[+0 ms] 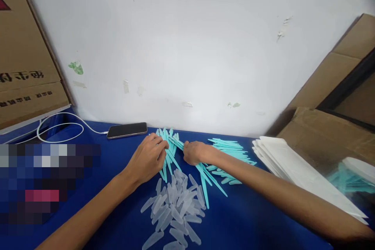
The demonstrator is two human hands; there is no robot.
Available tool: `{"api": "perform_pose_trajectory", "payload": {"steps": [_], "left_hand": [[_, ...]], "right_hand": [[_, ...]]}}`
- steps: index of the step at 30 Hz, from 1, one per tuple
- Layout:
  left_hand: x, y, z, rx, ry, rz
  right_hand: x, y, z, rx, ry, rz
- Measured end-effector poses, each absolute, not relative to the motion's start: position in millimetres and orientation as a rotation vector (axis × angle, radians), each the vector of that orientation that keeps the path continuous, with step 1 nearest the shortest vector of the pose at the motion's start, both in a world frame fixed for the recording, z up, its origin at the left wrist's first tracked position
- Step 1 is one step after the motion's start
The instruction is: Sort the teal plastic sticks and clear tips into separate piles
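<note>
My right hand [193, 153] is closed around a bundle of slim turquoise plastic sticks [205, 185]; their tapered ends fan out below it, and the other ends point up to the left. My left hand [149, 157] has its fingers curled in a pinch at the left side of a loose turquoise stick pile [170, 160]. What lies between those fingertips is partly hidden, but sticks show right at them. In front of both hands lies a heap of frosted, translucent, blade-shaped plastic pieces [175, 207]. Behind my right forearm rests another row of turquoise sticks [230, 149].
A phone [127, 130] with a white cable [83, 127] lies at the back left on the blue table surface [117, 218]. White flat bags or sheets [293, 168] are stacked at right. Cardboard boxes [26, 54] flank both sides; a white wall [187, 47] stands behind.
</note>
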State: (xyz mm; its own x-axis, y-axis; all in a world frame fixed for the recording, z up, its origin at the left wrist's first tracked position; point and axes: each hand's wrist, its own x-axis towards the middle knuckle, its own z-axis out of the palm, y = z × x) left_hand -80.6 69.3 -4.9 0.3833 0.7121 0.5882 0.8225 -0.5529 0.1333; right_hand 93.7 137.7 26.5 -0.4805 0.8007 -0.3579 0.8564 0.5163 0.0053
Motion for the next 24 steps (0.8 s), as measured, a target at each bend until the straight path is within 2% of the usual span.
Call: {"api": "perform_pose_trajectory", "payload": {"steps": [6, 12, 18, 24], "left_hand": [[-80, 68, -4, -2.456, -1.359, -0.93], [-79, 67, -3, -2.452, -1.349, -0.977], [-77, 66, -2, -2.458, -1.355, -1.026], [-76, 62, -2, -2.481, -1.356, -1.096]], "right_hand": [[107, 124, 35, 1.459, 2.381, -0.249], [128, 124, 52, 1.485, 2.62, -0.488], [140, 131, 55, 1.544, 2.834, -0.947], [149, 135, 60, 1.605, 2.933, -1.617]]}}
